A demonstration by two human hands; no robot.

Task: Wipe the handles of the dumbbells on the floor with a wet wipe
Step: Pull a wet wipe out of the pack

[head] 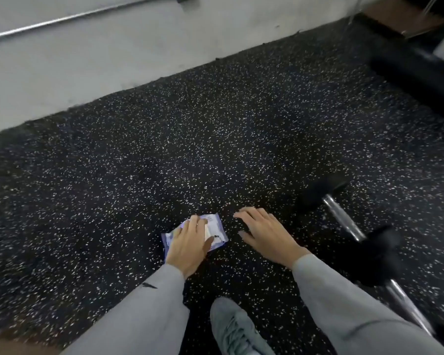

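Observation:
A purple and white wet wipe pack lies flat on the speckled black rubber floor. My left hand rests on top of the pack, covering its left half. My right hand hovers just to the right of the pack, fingers spread and holding nothing. A dumbbell with black heads and a chrome handle lies to the right of my right hand. Behind it, near the frame's lower right, is a second dumbbell's chrome handle. The frame is blurred.
My grey shoe stands at the bottom centre. A grey concrete floor borders the mat at the back left, with a long metal bar lying on it. A black equipment base sits at the back right.

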